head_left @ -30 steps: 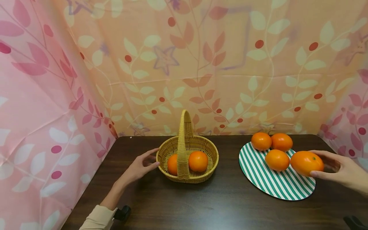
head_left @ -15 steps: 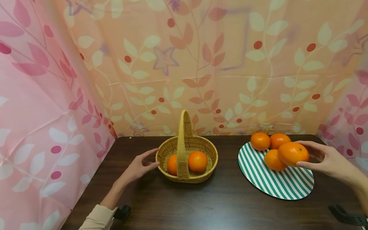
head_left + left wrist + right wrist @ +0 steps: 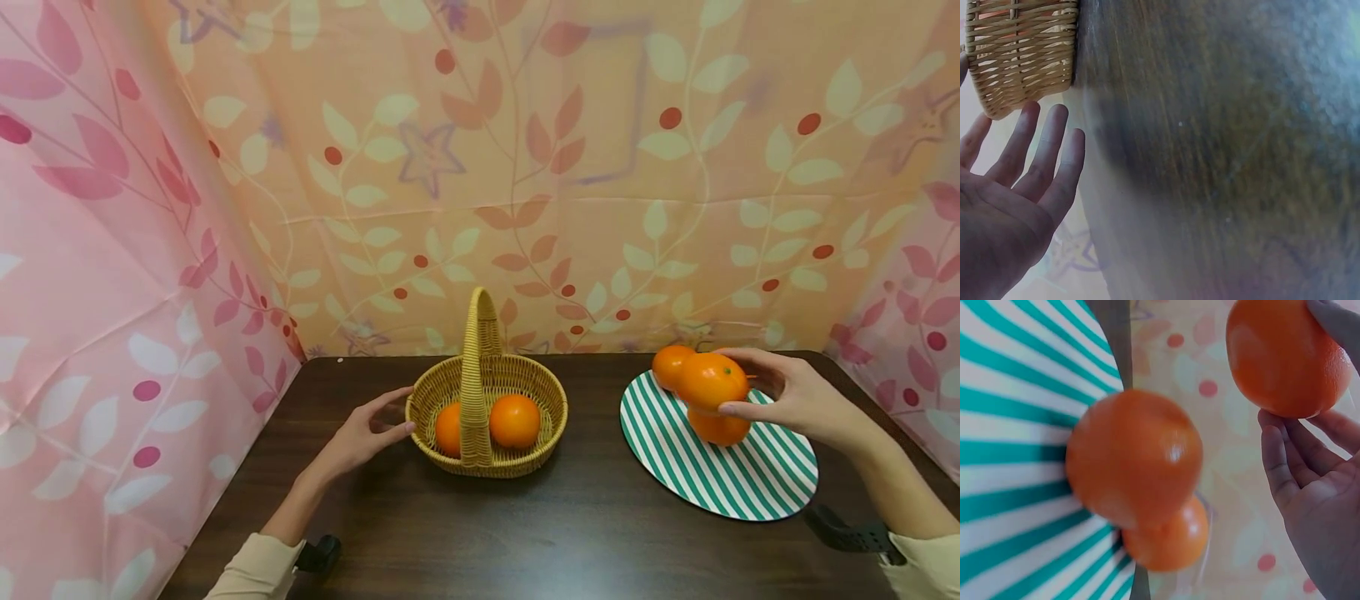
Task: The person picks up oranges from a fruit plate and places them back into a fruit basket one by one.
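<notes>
My right hand (image 3: 802, 400) grips an orange (image 3: 711, 382) between thumb and fingertips, above a green-and-white striped oval mat (image 3: 780, 479). Beneath it one orange (image 3: 722, 429) rests on the mat, partly covered, with another orange (image 3: 667, 363) at the mat's far edge. A further one behind the hand is almost wholly hidden. In the right wrist view the held orange (image 3: 1285, 359) is apart from the two on the mat. My left hand (image 3: 367, 433) touches the left side of a woven basket (image 3: 560, 408), fingers nearly straight. Inside lie two oranges (image 3: 515, 421), one partly behind the handle (image 3: 472, 375).
The dark wooden table (image 3: 525, 542) ends at a flowered cloth (image 3: 525, 167) behind it. Pink patterned cloth (image 3: 112, 292) hangs on the left. The basket's tall arched handle rises over its middle. Black straps (image 3: 322, 554) are on both wrists.
My right hand has carried its orange left and away from me, from the mat's right side to over the oranges at the back. The left hand and basket stay put.
</notes>
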A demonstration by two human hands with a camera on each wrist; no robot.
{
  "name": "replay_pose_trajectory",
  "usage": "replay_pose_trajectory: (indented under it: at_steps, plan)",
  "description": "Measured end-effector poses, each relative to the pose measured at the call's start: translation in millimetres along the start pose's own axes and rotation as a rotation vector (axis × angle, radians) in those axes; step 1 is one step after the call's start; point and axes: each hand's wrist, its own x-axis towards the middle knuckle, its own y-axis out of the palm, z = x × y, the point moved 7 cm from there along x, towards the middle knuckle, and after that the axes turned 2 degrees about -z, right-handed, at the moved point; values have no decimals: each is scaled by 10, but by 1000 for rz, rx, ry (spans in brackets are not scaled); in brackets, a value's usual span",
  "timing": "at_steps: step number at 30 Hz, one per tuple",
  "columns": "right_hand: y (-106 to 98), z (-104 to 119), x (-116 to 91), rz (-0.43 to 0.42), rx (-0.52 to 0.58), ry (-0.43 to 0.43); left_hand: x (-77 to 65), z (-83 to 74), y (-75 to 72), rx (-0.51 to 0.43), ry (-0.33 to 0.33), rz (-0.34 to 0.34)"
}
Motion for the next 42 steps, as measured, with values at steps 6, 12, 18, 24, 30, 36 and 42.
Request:
replay_pose_trajectory:
  at_steps: [6, 12, 18, 24, 30, 36, 42]
  plan:
    - [221, 57, 193, 42, -3, -30, -7, 8, 3, -46, -11, 29]
    - [465, 67, 391, 61, 62, -30, -4, 34, 7, -58, -18, 51]
    - [726, 121, 604, 82, 125, -49, -2, 70, 2, -58, -30, 60]
    - [995, 208, 809, 112, 180, -64, 0, 75, -20, -65, -27, 41]
    - [1261, 233, 947, 125, 251, -33, 6, 17, -22, -52, 1, 32]
    - [1422, 260, 1062, 152, 254, -29, 0, -65, -33, -54, -5, 23]
    - [1506, 281, 1162, 147, 240, -58, 13, -32, -41, -25, 3, 7]
